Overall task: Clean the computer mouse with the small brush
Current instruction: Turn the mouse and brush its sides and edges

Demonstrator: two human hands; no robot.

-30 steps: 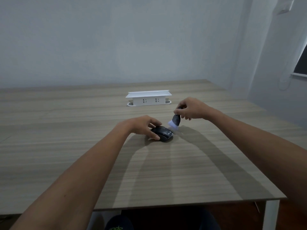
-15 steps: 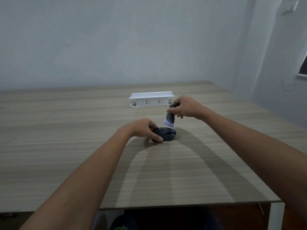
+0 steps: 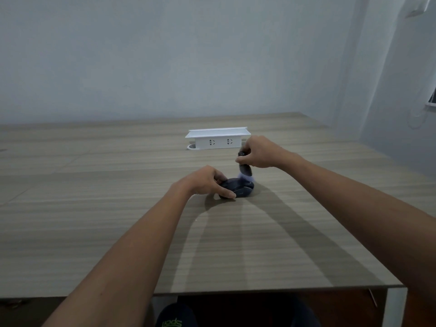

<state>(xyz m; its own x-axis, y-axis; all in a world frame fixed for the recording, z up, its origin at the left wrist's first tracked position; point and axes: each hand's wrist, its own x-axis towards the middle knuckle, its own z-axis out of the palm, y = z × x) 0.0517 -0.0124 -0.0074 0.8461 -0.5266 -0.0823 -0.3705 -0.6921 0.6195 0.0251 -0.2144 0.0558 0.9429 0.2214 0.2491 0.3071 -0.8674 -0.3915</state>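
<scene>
Desk [image 3: 118,208]: matt wood-grain laminate, pale streaked brown. Computer mouse [image 3: 240,188]: dark plastic, slight sheen. Small brush [image 3: 245,172]: dark handle, pale soft bristles. Socket box [image 3: 218,139]: smooth white plastic.

The computer mouse [image 3: 238,188] rests on the tabletop [image 3: 94,208] and serves as the reference point. The left hand [image 3: 205,181] lies against the left side of the mouse, touching it. The small brush [image 3: 245,171] stands above the far right part of the mouse, its bristle end meeting the mouse. The right hand [image 3: 260,152] is above and to the right of the mouse, at the upper end of the brush. The socket box [image 3: 218,139] sits on the tabletop behind the mouse, apart from it.
</scene>
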